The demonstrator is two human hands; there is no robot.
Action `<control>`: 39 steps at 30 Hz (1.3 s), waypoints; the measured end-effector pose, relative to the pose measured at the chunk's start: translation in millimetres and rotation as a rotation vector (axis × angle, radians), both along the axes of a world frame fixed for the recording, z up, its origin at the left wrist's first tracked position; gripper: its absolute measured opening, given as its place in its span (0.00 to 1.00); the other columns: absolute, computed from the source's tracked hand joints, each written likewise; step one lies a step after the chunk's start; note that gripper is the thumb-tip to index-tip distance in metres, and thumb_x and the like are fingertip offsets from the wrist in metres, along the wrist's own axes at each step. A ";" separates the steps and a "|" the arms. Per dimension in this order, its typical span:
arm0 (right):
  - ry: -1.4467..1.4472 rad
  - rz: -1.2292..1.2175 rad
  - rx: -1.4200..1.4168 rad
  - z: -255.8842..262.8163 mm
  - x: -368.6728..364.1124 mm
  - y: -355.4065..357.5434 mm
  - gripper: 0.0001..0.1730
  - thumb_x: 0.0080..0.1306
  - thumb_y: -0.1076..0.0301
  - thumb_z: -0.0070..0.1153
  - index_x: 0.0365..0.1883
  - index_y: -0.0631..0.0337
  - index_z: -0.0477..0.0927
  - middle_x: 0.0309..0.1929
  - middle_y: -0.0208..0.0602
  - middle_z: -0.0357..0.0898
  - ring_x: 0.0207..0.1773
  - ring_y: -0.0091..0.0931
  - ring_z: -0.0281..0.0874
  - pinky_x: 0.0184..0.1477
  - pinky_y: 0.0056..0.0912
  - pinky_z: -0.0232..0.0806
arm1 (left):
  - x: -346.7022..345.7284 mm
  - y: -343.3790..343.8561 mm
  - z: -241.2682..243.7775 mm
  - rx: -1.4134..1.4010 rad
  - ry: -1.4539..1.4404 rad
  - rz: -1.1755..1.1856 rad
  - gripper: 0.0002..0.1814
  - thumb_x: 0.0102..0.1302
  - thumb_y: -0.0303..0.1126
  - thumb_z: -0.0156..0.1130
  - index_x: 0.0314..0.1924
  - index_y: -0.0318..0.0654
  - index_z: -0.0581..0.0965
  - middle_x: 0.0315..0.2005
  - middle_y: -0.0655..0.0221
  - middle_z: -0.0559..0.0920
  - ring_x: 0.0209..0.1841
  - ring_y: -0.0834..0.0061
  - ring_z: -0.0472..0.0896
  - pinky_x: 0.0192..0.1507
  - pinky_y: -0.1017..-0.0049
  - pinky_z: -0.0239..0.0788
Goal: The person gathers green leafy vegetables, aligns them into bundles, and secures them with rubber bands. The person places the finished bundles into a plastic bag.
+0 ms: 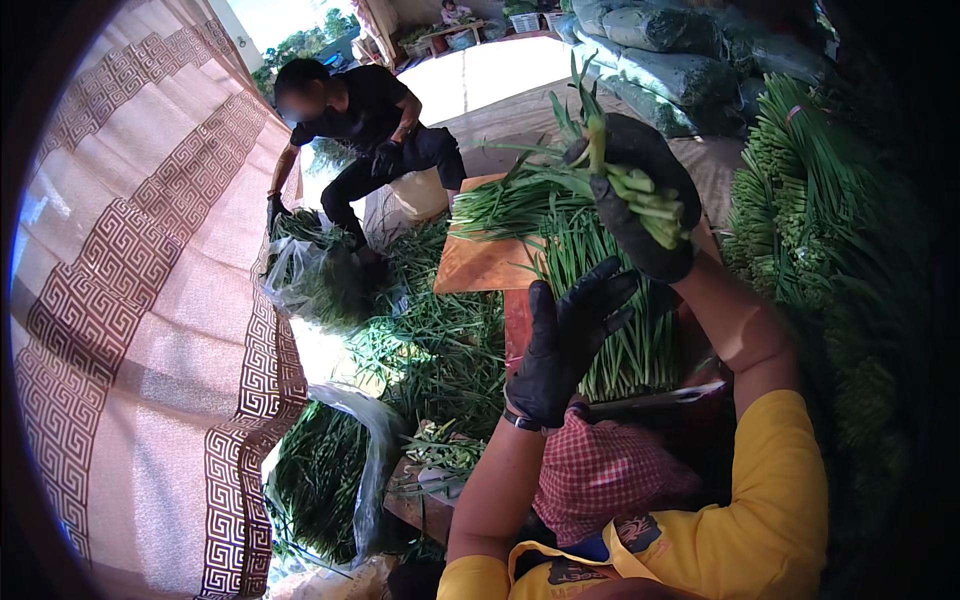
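My right hand (649,206), in a black glove, grips a small bunch of thick pale-green stalks (646,196), raised above the wooden board. Below it and to its left, my gloved left hand (566,341) is held up with fingers apart and holds nothing. Long green leafy stems with pale ends (626,367) lie side by side under and beside my hands. More such stems (506,206) lie crosswise on the orange-brown board (480,266). A red checked cloth (600,469) covers my lap.
Tied bundles of greens (784,187) are stacked at the right. Loose leaves (450,337) and a plastic bag of greens (322,472) lie at the left. Beyond, a seated co-worker (360,112) touches another bag (311,262). A patterned curtain (150,247) hangs left; full sacks (667,67) lie behind.
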State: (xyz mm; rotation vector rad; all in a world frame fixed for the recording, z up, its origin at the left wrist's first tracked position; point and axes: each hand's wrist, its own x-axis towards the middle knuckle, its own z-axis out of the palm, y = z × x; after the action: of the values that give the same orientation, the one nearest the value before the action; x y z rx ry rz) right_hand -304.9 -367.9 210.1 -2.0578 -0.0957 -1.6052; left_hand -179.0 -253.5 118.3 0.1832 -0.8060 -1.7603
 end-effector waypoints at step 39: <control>0.127 -0.170 1.006 -190.6 -42.6 -88.6 0.31 0.60 0.51 0.60 0.56 0.63 0.75 0.52 0.39 0.79 0.55 0.33 0.76 0.58 0.34 0.66 | -15.1 -56.5 -41.9 -0.150 -0.784 0.141 0.58 0.60 0.25 0.65 0.70 0.37 0.26 0.49 0.62 0.78 0.45 0.72 0.79 0.47 0.77 0.72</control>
State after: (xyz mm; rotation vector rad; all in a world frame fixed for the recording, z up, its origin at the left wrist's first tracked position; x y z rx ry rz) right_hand -347.5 -456.5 19.5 -1.3625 0.7870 -1.2047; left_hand -194.1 -310.0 76.3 0.8409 -1.4350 -1.4730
